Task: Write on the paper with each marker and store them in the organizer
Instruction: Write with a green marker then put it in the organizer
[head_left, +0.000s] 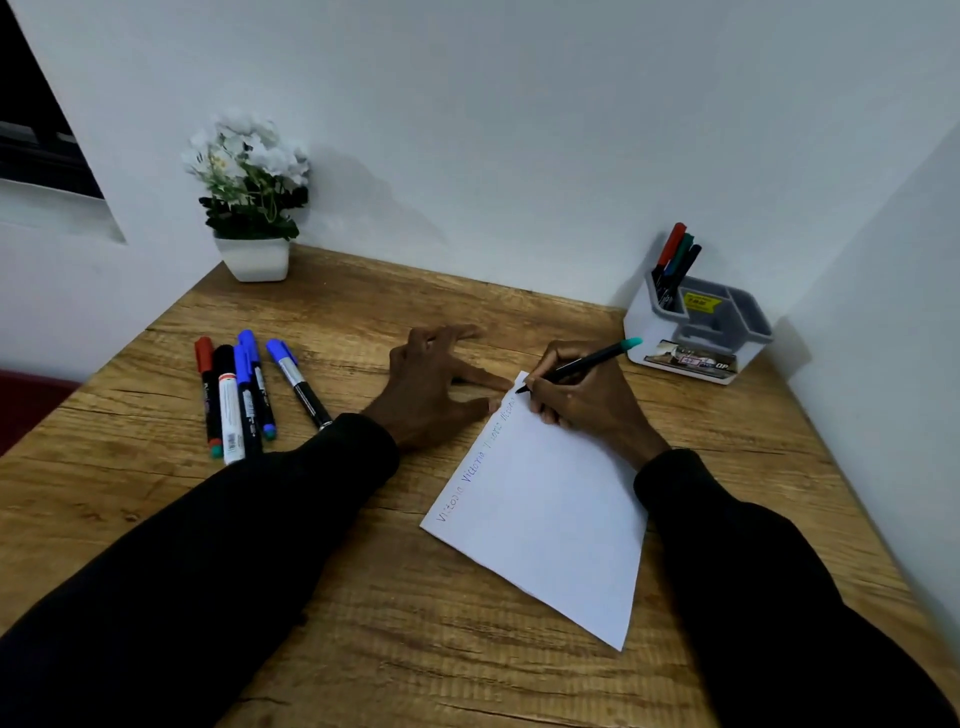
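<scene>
Head view: the right hand (582, 402) is gripping the teal-ended marker (582, 364) and writing at the far corner of the paper (545, 514). The left hand (426, 389), fingers spread, is steadying that edge. The next move is probably calling for storing this marker in the organizer (696, 332) (far right), while five loose markers (239, 400) are waiting at left.

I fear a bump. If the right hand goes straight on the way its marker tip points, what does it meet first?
Probably the left hand: an outstretched finger lies just beyond the tip of the marker that the right hand holds, at the far corner of the paper.
</scene>
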